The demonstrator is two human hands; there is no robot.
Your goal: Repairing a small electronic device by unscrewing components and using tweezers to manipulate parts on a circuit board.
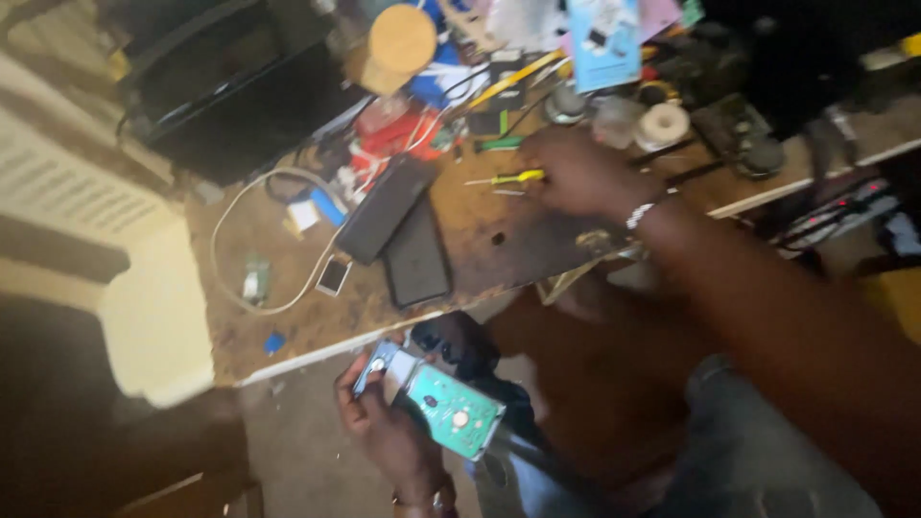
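The left hand (pixel 384 422) is down by the person's lap, below the near edge of the tabletop (pixel 288 326), fingers curled and clamped around an opened device (pixel 432 401) whose green circuit board faces up, with a pale metal part at its upper end under the thumb. The right hand (pixel 574 173) is stretched out over the tabletop, well apart from the left, with a light band at the wrist; it rests at the end of a screwdriver (pixel 510 177) with a yellow and green handle that lies on the worn brown surface, its thin shaft pointing away to the left. The picture is blurred there, so I cannot tell whether the fingers have closed on the handle or are only touching it. Just left of the screwdriver lie two dark flat slabs (pixel 403 230) side by side, tilted, one longer and one like a phone face down. A white cable (pixel 240 240) loops across the left part of the tabletop near a small white block. Behind the right hand sits a roll of white tape (pixel 662 125) amid a heap of wires, packets and small parts, and a round wooden lid (pixel 401 38) stands further back.
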